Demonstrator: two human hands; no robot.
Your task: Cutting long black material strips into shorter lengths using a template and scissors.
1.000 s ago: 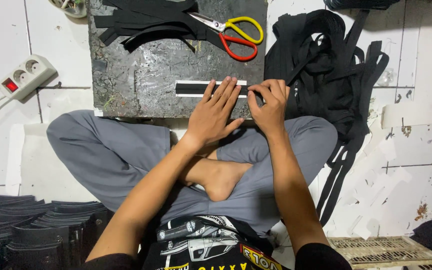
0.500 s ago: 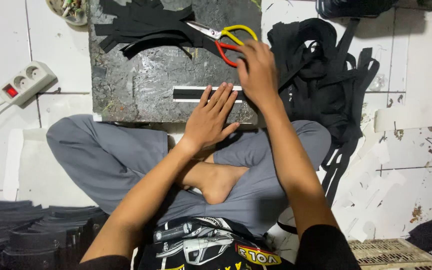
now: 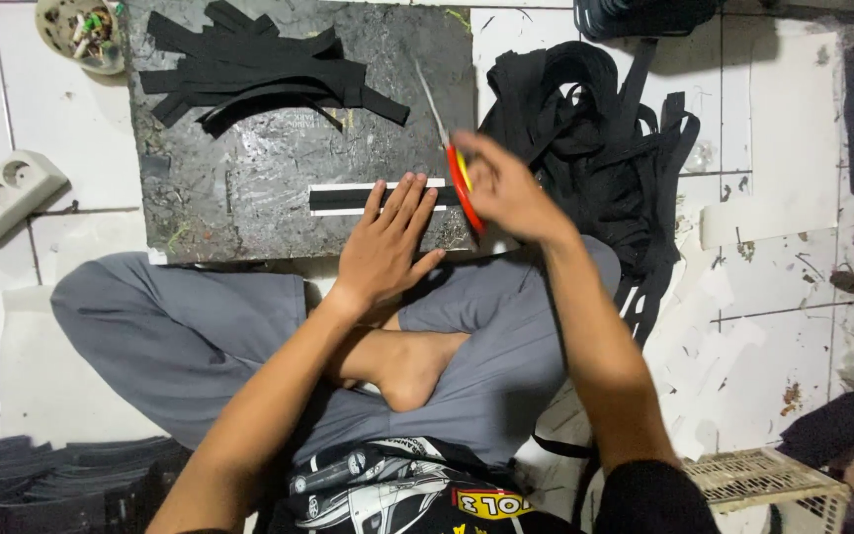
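Head view: left hand lies flat, fingers spread, on the uncut black strip; right hand grips red-and-yellow scissors; cut black strips sit at the dark board's far edge.

Bare room shows across the middle of the dark stone surface, between the pile of cut black strips at its far edge and the black-and-white strip lying near its front edge. The left hand presses flat on that strip's right end, blocking the front right corner. Just beside it the right hand holds red-and-yellow scissors in its grip, blade pointing away over the surface's right edge. Right of the surface, a heap of black straps crowds the floor tiles. On the left, a white power strip and a small round dish stand well apart from the surface.
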